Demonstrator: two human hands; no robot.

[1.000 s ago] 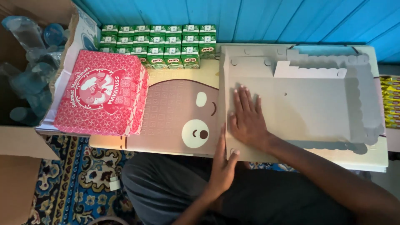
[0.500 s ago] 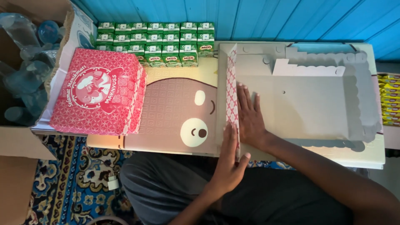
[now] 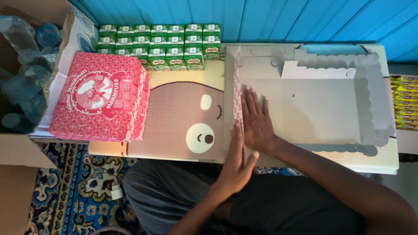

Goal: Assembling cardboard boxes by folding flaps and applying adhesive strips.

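Hands work at the left edge of a flat grey die-cut cardboard box blank (image 3: 313,104), which lies spread on a low pale table (image 3: 392,161) against a blue plank wall (image 3: 305,17), seen from the head camera. The right hand (image 3: 257,124) lies flat on the blank's floor panel, palm down with fingers spread, just inside the left fold line. The left hand (image 3: 237,163) stands beside it, fingers pressed together and thumb apart, its edge set against the blank's narrow left side flap (image 3: 237,93), which is raised nearly upright so that its red-patterned outer face shows. As far as the picture tells, only this one side is lifted: the far flaps with round holes and the scalloped right flap lie flat, so most of the folding appears left to do. To the left of the blank, a pink mat with a cartoon bear face (image 3: 183,122) covers the table, and on it rests a finished red patterned cardboard box (image 3: 100,98), closed. Behind stand rows of small green drink cartons (image 3: 161,43). At far left a brown carton of clear plastic cups (image 3: 21,74) sits open, and yellow packets (image 3: 405,102) lie at far right.
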